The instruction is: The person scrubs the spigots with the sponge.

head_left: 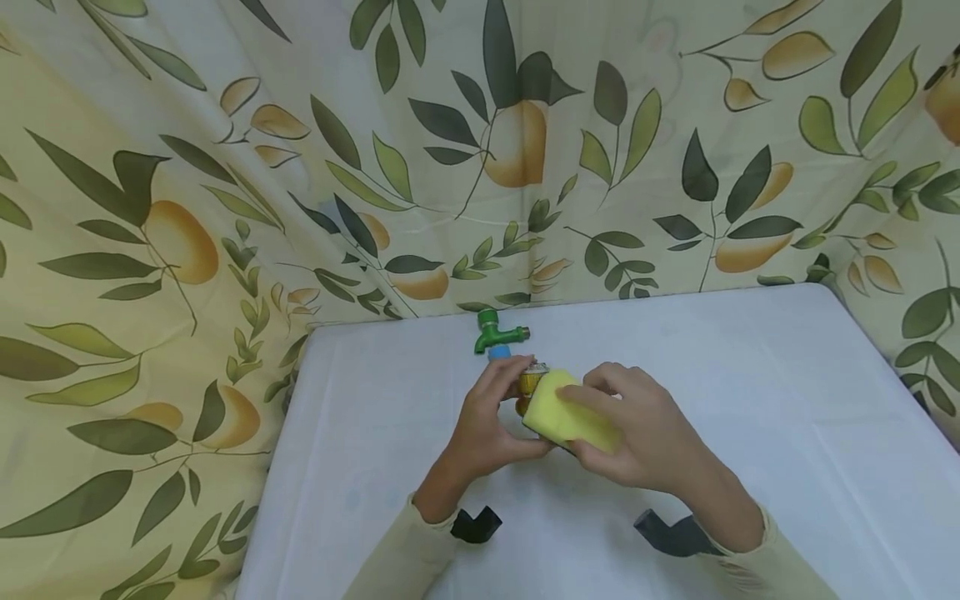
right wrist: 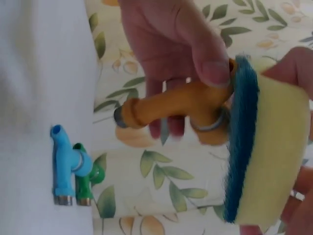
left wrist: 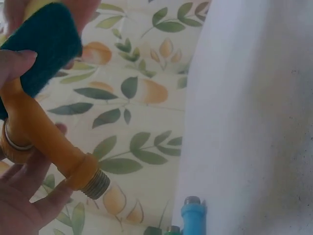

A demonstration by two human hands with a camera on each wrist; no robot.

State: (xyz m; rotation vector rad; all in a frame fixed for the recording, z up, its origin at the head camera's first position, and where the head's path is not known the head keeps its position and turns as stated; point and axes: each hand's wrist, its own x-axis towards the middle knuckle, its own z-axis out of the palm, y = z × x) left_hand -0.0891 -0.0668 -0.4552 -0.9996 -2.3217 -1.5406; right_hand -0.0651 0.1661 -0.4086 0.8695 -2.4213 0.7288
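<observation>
Above the middle of the white surface (head_left: 750,400), the left hand (head_left: 487,425) holds an orange tap (right wrist: 181,105) off the cloth, fingers curled round its body and thumb on top near the head. The right hand (head_left: 645,433) grips a sponge (head_left: 566,408), yellow foam outward and dark scouring face (right wrist: 242,132) pressed against the tap's head. Tap and sponge are touching; both are clear of the surface.

Risks, as I judge them:

- The tap is smooth plastic, held only by fingertips and thumb. A firm push from the sponge could twist it in the grip, or knock it out, so that it drops onto the surface.
- Its threaded metal end (left wrist: 98,185) points away from the palm with nothing bracing it, so sideways pressure at the head would lever that end round.
- The sponge covers the head in the head view, so whoever is working cannot see where the scouring face sits; it could slide off onto the left thumb.
- Farther back lie a green tap (head_left: 497,331) and a blue tap (right wrist: 63,164), side by side and touching. A dropped or swung orange tap could strike them and roll them toward the leaf-print curtain (head_left: 187,208), where the surface ends.
- Both sleeves sit near the front edge, where an elbow could drag the cloth.
</observation>
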